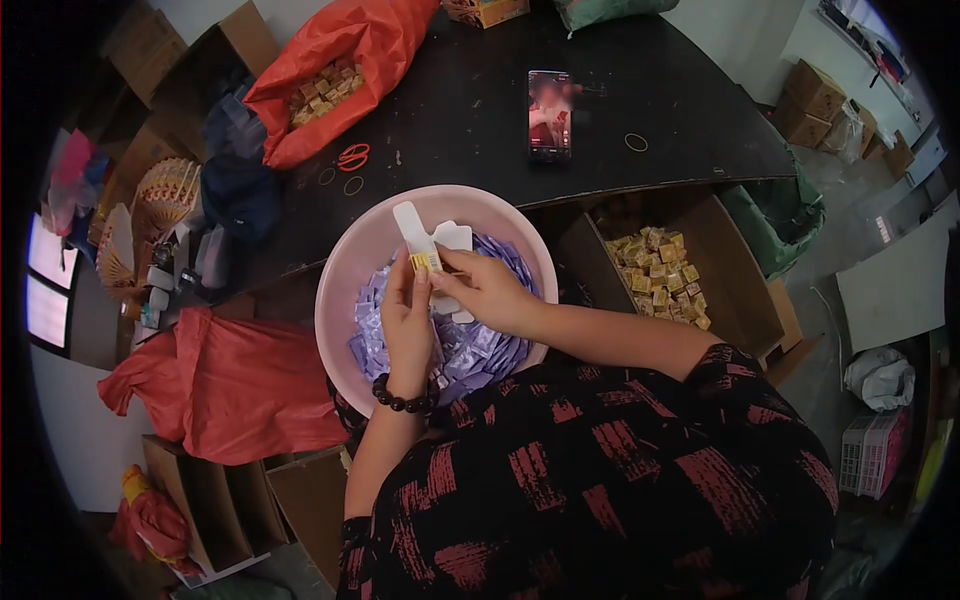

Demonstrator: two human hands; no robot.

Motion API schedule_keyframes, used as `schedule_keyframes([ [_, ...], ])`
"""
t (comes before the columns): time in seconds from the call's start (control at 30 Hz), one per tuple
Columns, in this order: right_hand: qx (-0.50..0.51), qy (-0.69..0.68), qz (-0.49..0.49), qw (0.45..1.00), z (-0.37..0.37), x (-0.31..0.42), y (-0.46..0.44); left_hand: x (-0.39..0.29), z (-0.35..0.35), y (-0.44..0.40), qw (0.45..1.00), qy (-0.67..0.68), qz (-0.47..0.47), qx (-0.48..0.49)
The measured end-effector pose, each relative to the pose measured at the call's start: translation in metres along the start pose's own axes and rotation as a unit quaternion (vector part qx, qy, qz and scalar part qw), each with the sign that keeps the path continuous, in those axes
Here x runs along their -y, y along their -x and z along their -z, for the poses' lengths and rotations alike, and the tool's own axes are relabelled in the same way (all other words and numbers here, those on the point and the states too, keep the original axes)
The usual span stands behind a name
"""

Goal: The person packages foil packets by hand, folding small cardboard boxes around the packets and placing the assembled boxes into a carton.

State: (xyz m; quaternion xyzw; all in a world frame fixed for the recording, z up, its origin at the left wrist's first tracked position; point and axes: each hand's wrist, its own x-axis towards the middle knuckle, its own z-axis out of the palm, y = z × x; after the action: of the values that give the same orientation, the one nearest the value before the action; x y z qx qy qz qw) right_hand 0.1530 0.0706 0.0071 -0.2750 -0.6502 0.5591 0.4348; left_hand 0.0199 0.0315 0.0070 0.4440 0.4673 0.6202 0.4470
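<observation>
"What is pictured in the hands?"

"A small carton [430, 262], yellow and printed near its middle, held aslant between the left hand [407, 318] and right hand [492, 287], a long white flap [409, 224] standing open at its far end."

"And the white card [456, 237] beside it?"

"Partly hidden by the fingers; whether it joins the carton is unclear."

"Below?"

"Shiny purple sachets [486, 352], flat, heaped loosely in a pink basin [336, 292]."
</observation>
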Motion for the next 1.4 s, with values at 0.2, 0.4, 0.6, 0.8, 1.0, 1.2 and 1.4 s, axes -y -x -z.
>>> schedule_keyframes([
  [0.2,-0.039,-0.057,0.062,0.996,0.008,-0.003,0.001,-0.011,0.009,-0.002,0.999,-0.01,-0.011,0.039],
  [0.4,0.086,-0.106,0.01,0.991,0.023,-0.004,0.001,-0.015,0.021,0.003,0.995,0.0,0.013,0.1],
  [0.6,0.081,-0.132,-0.037,0.987,0.029,-0.015,0.0,-0.012,0.013,0.009,0.994,-0.047,0.008,0.098],
  [0.8,0.006,-0.212,-0.052,0.976,0.02,-0.014,0.003,-0.008,0.011,0.009,0.996,0.024,0.061,0.065],
  [1.0,0.037,-0.2,-0.098,0.974,0.023,-0.015,-0.002,-0.006,0.015,0.007,0.994,-0.001,0.083,0.075],
  [1.2,0.016,-0.216,-0.1,0.971,0.025,-0.023,0.0,-0.009,0.02,0.005,0.99,0.011,0.086,0.115],
  [1.4,0.05,0.006,0.022,0.998,0.029,-0.009,-0.003,-0.013,0.023,0.001,0.985,0.017,0.126,0.114],
])
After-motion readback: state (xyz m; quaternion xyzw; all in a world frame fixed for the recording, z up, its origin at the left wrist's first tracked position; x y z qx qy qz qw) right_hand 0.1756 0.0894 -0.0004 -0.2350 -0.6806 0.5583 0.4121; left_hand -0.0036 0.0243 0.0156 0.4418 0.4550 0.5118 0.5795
